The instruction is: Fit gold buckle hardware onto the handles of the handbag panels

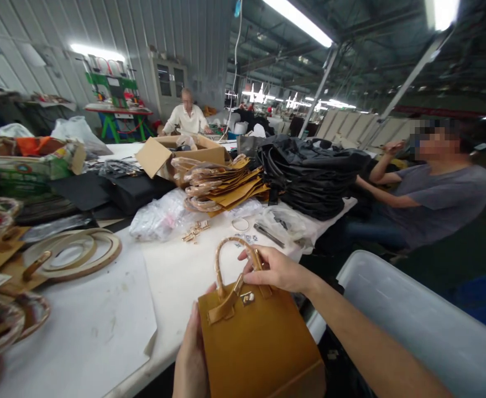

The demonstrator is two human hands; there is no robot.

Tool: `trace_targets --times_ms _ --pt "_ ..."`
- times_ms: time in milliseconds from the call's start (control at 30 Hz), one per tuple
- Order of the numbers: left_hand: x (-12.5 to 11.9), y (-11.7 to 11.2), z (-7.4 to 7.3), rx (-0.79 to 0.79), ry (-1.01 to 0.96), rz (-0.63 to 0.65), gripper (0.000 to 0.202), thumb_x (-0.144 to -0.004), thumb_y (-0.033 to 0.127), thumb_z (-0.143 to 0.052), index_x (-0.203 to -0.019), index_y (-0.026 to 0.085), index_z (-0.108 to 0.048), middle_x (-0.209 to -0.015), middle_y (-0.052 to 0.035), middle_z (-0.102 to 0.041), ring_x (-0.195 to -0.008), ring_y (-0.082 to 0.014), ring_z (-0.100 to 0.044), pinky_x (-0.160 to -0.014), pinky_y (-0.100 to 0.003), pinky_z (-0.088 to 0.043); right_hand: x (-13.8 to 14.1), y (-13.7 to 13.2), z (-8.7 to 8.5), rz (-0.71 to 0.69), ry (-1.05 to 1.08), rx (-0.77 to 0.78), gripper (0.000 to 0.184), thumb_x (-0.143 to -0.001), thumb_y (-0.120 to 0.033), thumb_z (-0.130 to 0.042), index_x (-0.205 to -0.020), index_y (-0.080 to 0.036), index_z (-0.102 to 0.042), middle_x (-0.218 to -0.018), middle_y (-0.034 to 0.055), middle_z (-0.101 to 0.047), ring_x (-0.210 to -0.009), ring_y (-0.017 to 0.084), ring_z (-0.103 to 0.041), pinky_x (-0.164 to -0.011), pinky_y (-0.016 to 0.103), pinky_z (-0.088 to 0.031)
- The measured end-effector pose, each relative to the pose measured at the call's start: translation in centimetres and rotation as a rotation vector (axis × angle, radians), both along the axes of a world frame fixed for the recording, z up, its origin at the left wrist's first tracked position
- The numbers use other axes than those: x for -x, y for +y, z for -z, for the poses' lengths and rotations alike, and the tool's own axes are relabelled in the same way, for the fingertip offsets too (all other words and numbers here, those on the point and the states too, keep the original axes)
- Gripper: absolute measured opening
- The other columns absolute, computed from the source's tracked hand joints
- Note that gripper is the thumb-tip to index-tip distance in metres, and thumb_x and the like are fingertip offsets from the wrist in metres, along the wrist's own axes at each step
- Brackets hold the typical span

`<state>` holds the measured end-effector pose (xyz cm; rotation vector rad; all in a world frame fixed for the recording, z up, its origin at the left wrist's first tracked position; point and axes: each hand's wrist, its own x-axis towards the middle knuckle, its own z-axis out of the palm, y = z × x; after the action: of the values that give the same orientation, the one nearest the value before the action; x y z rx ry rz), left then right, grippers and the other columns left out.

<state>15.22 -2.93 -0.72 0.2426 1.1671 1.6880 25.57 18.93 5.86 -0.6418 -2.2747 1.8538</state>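
Note:
A mustard-brown handbag (263, 342) stands tilted in front of me at the table edge. My left hand (193, 351) grips its left side, with the fingers partly behind the bag. At the top, my right hand (273, 269) is closed on the bag's strap (238, 284), which has a gold metal end. The fingertips lie beside the arched, plastic-wrapped handle (218, 260). A gold turn-lock (247, 299) shows on the front just below the right thumb. The second strap end lies across the front at the left.
Gold hardware (195, 232) lies on the white table (172, 276) beyond the bag. Stacked mustard bag pieces (234, 188), a black pile (309, 171) and tape rolls (72, 254) surround it. A grey bin (425, 315) stands right. One person (442, 193) sits right, another (187, 117) behind.

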Motion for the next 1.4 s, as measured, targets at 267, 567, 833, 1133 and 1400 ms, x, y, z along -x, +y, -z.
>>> trace_targets --times_ms 267,567,833,1133,1400 --pt "4.6 2.0 1.9 0.166 0.56 -0.269 0.085 -0.082 0.051 -0.08 -0.153 0.029 -0.04 -0.146 -0.0116 -0.062 -0.133 -0.0327 -0.062 -0.117 -0.052 -0.048 3.7 0.1 4.4 0.228 0.179 -0.014 0.062 -0.086 -0.049 -0.079 -0.137 -0.023 -0.055 -0.129 0.0114 -0.07 -0.118 0.027 -0.067 -0.098 0.04 -0.055" --pt "9.3 2.8 6.8 0.2 0.745 -0.406 0.06 -0.089 0.044 -0.069 -0.144 0.027 -0.053 -0.145 -0.0096 -0.063 -0.137 -0.0293 -0.058 -0.122 -0.051 -0.041 -3.5 -5.1 14.1 0.08 -0.031 0.098 0.059 -0.091 -0.05 -0.074 -0.14 -0.02 -0.062 -0.141 0.0137 -0.066 -0.131 0.034 -0.062 -0.115 0.049 -0.048" --pt "11.0 3.7 7.0 0.346 0.814 -0.189 0.029 -0.078 0.044 -0.073 -0.094 0.023 -0.063 -0.094 -0.0024 -0.074 -0.089 -0.0242 -0.068 -0.085 -0.037 -0.051 -9.7 -6.4 18.9 0.229 -0.255 -0.076 0.057 -0.093 -0.065 -0.062 -0.124 -0.02 -0.073 -0.124 0.012 -0.076 -0.116 0.034 -0.069 -0.102 0.04 -0.056" --pt "11.4 3.6 7.4 0.275 0.799 -0.055 0.032 -0.095 0.056 -0.054 -0.092 0.024 -0.051 -0.079 0.0028 -0.062 -0.076 -0.0179 -0.055 -0.075 -0.032 -0.042 -10.3 -8.1 22.0 0.384 -0.252 -0.035 0.049 -0.086 -0.066 -0.067 -0.114 -0.028 -0.076 -0.117 0.0108 -0.078 -0.115 0.042 -0.07 -0.101 0.052 -0.057" --pt "13.1 2.8 6.2 0.19 0.57 -0.044 0.049 -0.093 0.056 -0.056 -0.127 0.021 -0.054 -0.11 -0.0082 -0.076 -0.097 -0.0246 -0.07 -0.09 -0.039 -0.054 -8.5 -9.5 25.0 0.578 -0.176 -0.204 0.054 -0.083 -0.061 -0.071 -0.124 -0.026 -0.068 -0.125 0.0135 -0.073 -0.116 0.041 -0.068 -0.1 0.055 -0.058"
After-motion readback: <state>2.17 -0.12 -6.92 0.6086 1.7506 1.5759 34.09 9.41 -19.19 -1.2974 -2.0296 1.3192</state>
